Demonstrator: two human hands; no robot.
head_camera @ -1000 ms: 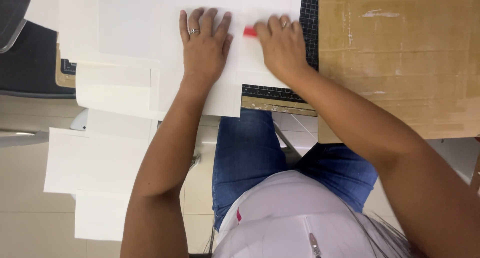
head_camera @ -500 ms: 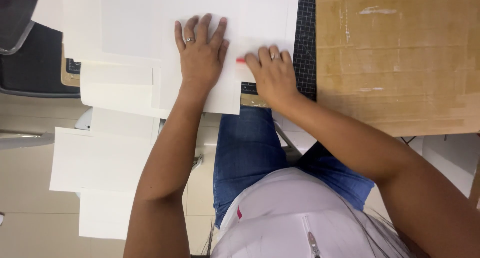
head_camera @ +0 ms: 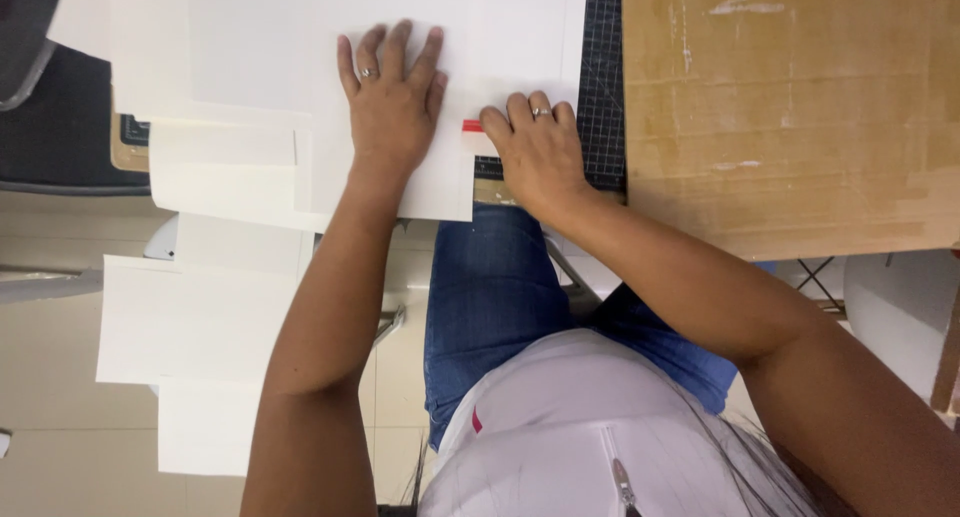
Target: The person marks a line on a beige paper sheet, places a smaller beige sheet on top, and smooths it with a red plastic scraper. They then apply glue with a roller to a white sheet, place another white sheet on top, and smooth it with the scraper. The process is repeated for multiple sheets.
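While the left hand is lying flat with its fingers spread apart, it is pressing down on a big white sheet of paper and gripping nothing. A ring is showing on one of its fingers. Just beside that hand, the right hand is curling its fingers down together over a small red tool, and only the red tip is peeking out between the two hands. How tight that hand is squeezing the tool is hard to tell, because the fingers are hiding most of it. A ring is sitting on this hand too. The red tool is resting on the white sheet, close to the sheet's near edge. Under the white sheet, a dark cutting mat with a grid is showing as a strip on the far side of the right hand. Next to the mat, away from the sheet, a brown cardboard board is covering the table. More white sheets are hanging off the near side of the big sheet, down by the left arm. Below the sheet's near edge, the person's blue jeans and white top are showing.
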